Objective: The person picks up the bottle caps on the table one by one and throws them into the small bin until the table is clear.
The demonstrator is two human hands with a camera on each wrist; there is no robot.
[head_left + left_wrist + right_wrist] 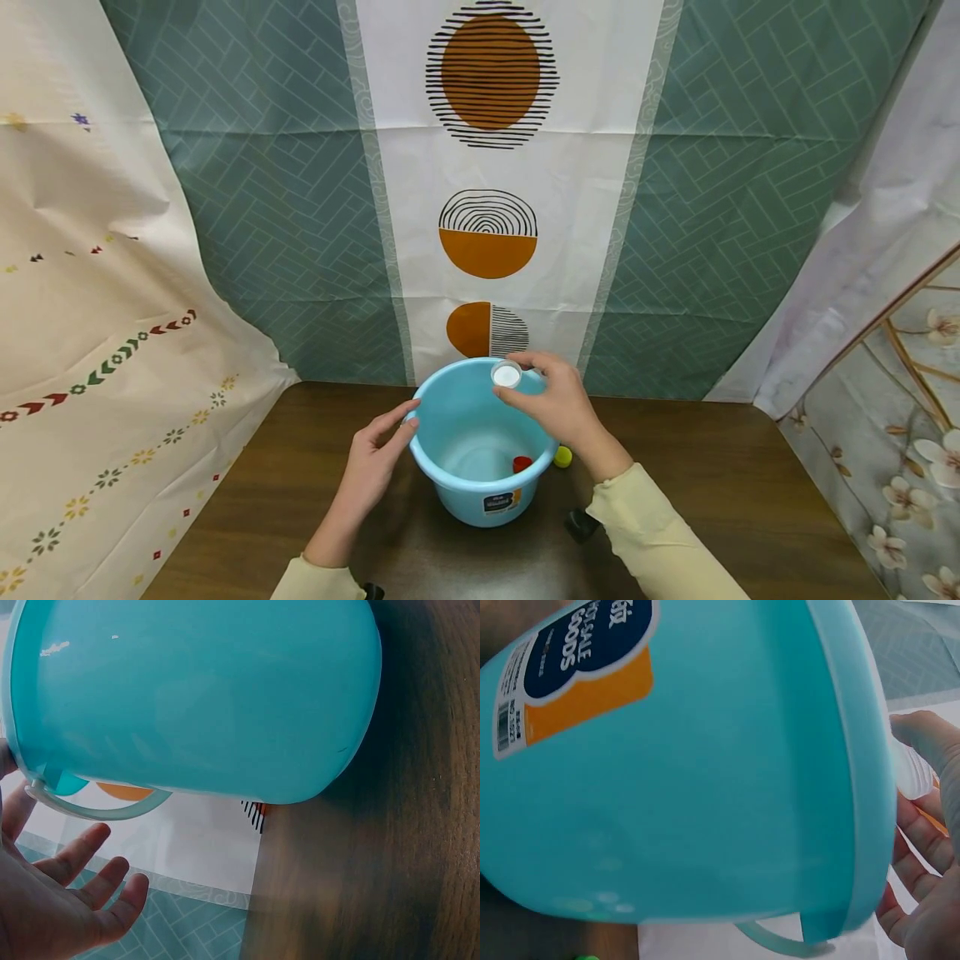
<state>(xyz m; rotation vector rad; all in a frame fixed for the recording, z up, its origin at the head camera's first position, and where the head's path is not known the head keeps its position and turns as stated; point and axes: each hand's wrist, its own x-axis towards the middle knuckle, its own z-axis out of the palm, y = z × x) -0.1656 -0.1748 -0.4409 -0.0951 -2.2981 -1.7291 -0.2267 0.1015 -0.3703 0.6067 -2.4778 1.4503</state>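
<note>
A light blue plastic bucket point(450, 467) stands on the dark wooden table point(712, 492). A small red cap point(522, 463) lies on its bottom. My right hand point(551, 400) pinches a small white cap point(506, 375) above the bucket's far rim. My left hand point(378, 454) is at the bucket's left rim with straight fingers, the thumb tip at the rim. The left wrist view shows the bucket's side point(195, 697), its thin handle point(97, 810) and my open left palm point(52, 907). The right wrist view shows the labelled bucket wall point(667, 772) and the white cap point(913, 769) between my fingers.
A yellow-green cap point(562, 456) lies on the table just right of the bucket. A small black object point(581, 525) sits near my right forearm. Patterned curtains hang behind and on both sides of the table.
</note>
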